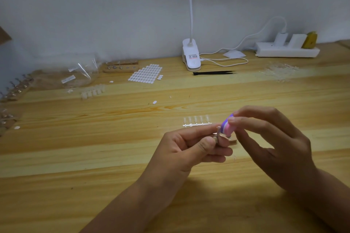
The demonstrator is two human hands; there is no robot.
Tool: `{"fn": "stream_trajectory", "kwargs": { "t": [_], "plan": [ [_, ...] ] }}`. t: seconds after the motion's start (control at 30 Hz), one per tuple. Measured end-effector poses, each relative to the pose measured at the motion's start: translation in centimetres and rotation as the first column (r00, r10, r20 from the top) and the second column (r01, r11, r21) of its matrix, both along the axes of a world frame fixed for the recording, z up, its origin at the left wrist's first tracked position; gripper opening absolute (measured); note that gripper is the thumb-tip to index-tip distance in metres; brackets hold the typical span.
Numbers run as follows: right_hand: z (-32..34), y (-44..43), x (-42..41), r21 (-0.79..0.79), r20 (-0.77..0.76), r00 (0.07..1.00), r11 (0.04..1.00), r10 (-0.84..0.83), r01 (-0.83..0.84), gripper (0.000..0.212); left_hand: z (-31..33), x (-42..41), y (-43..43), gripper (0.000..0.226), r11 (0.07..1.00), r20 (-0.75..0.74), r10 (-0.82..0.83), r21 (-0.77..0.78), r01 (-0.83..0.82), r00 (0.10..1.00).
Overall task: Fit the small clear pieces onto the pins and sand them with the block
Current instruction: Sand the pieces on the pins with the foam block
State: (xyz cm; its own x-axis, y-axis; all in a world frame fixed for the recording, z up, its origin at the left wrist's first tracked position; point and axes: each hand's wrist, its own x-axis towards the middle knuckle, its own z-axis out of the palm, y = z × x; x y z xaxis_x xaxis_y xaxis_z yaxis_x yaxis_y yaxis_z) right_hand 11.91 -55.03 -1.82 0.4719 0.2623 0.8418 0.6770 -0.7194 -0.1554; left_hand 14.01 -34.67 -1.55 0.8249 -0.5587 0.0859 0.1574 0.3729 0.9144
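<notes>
Head view, and both hands are up over the middle of the wooden table (94, 157). The left hand (191, 147) has its fingers curled in, thumb and forefinger pinching a small pin (216, 139) with a clear piece (219, 132) on its tip. The right hand (274, 143) pinches the sanding block (228, 126), purple, white and pink, between thumb and fingertips, its lower fingers fanned loosely apart. The block sits right against the clear piece, touching it. Just behind the hands a strip of clear pieces (197, 121) lies flat on the wood. Further back, a sheet of white oval tabs (145, 73), with a few loose ones scattered near it. To its left is a wooden holder (121, 67) carrying several pins, then crumpled plastic bags (81, 73). A longer wooden rack (15, 89) with pins runs along the left edge. At the wall stands a white clip lamp (191, 56) with black tweezers (214, 72) lying in front of it. A white power strip (286, 51) is at the far right, and a blurred heap of clear bits (280, 72) lies before it.
</notes>
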Motion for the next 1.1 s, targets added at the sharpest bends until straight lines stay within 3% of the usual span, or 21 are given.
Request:
{"fn": "stream_trajectory", "kwargs": {
  "t": [0.47, 0.7, 0.87, 1.0, 1.1],
  "plan": [
    [-0.2, 0.7, -0.4, -0.012, -0.009, 0.997, 0.997, 0.071, -0.072, 0.032, 0.1, 0.0, 0.1, 0.028, 0.999, 0.018, -0.009, 0.034, 0.008, 1.0],
    [-0.2, 0.5, -0.3, 0.033, -0.04, 0.998, 0.998, 0.045, -0.044, 0.031, 0.1, 0.0, 0.1, 0.027, 0.999, 0.012, -0.018, 0.03, 0.018, 1.0],
    [-0.1, 0.2, 0.0, -0.04, -0.027, 1.0, 0.999, -0.006, 0.005, 0.032, 0.1, 0.2, 0.3, 0.025, 0.999, -0.003, -0.01, 0.038, 0.01, 1.0],
    [0.7, -0.3, 0.2, 0.082, -0.058, 0.997, 0.995, -0.057, 0.062, 0.032, 0.1, 0.2, 0.2, 0.026, 1.0, -0.043, 0.001, 0.031, 0.0, 0.999],
    [0.8, 0.2, -0.1, 0.08, -0.039, 0.999, 0.996, -0.034, 0.037, 0.034, 0.2, -0.1, 0.1, 0.025, 0.998, -0.063, 0.012, 0.069, -0.007, 0.998]
  ]
}}
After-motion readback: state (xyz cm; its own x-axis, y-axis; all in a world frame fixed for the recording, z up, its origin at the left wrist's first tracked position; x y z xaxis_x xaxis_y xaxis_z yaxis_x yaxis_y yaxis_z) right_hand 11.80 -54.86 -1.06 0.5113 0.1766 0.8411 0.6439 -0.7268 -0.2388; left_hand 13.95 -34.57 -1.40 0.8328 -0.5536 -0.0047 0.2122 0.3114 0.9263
